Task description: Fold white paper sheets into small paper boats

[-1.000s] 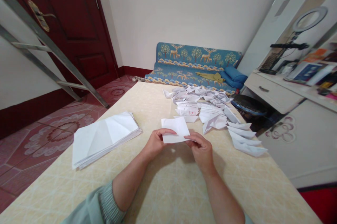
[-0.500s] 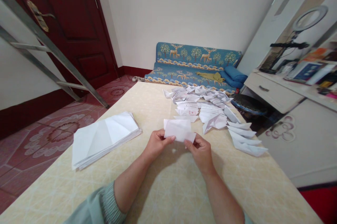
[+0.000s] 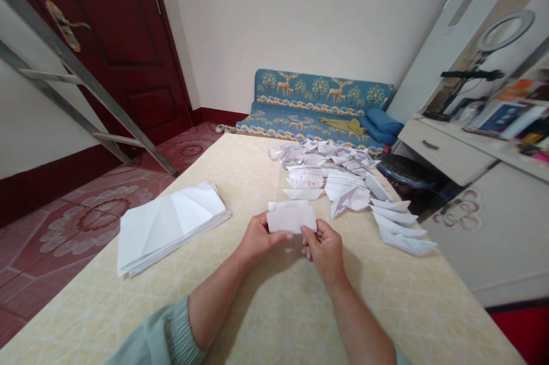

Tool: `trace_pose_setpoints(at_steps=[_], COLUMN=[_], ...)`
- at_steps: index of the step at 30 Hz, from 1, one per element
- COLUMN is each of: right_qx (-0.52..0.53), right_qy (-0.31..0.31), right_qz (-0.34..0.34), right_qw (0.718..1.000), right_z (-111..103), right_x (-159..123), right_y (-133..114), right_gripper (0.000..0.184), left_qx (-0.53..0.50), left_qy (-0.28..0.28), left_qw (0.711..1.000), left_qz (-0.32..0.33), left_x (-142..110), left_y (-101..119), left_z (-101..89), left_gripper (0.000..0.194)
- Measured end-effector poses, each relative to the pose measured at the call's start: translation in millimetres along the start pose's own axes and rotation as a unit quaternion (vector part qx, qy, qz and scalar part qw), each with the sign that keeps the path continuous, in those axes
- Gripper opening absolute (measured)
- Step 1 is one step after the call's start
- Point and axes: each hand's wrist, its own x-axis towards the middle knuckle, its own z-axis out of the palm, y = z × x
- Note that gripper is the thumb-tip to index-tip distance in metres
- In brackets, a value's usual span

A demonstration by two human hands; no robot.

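Observation:
A small folded sheet of white paper (image 3: 291, 218) is held between both hands, just above the table. My left hand (image 3: 259, 237) grips its left end, thumb along the lower edge. At the lower right corner my right hand (image 3: 325, 248) pinches it between thumb and fingers. Beyond the hands lie many folded paper boats (image 3: 319, 159), bunched in rows, with a single one (image 3: 303, 194) nearest the held paper. To the left rests a stack of white paper sheets (image 3: 171, 227), the top one creased.
The table (image 3: 274, 319) has a pale yellow patterned cover. More paper boats (image 3: 401, 230) line its right edge. Behind it stands a blue sofa (image 3: 300, 107); a metal ladder (image 3: 98, 102) leans at the left, a round dark stool (image 3: 403, 169) and white drawers (image 3: 446, 145) are at right.
The front layer of the paper now spans almost the whole width and covers most of the back layer. The left thumb has slid right along the lower edge; the right hand has shifted slightly.

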Motion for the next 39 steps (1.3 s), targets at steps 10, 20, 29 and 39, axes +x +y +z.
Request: trace_pose_setpoints(at_steps=[10, 20, 29, 39], right_qx=[-0.053, -0.022, -0.029, 0.019], right_qy=[-0.032, -0.010, -0.026, 0.026], right_qz=[-0.079, -0.082, -0.080, -0.060], right_qw=[0.995, 0.996, 0.996, 0.998], right_z=[-2.2, -1.2, -4.8, -2.0], right_x=[5.0, 5.3, 7.0, 7.1], right_y=[-1.8, -0.7, 0.7, -6.4], right_gripper=[0.021, 0.022, 0.020, 0.022], left_qx=[0.058, 0.073, 0.035, 0.052], left_qy=[0.072, 0.062, 0.043, 0.094], left_qw=[0.996, 0.995, 0.998, 0.994], left_qz=[-0.005, -0.002, 0.023, 0.005], left_x=[3.0, 1.4, 1.7, 1.0], left_y=[-1.6, -1.7, -3.4, -0.3], left_z=[-3.7, -1.5, -3.0, 1.3], left_gripper=[0.024, 0.023, 0.023, 0.024])
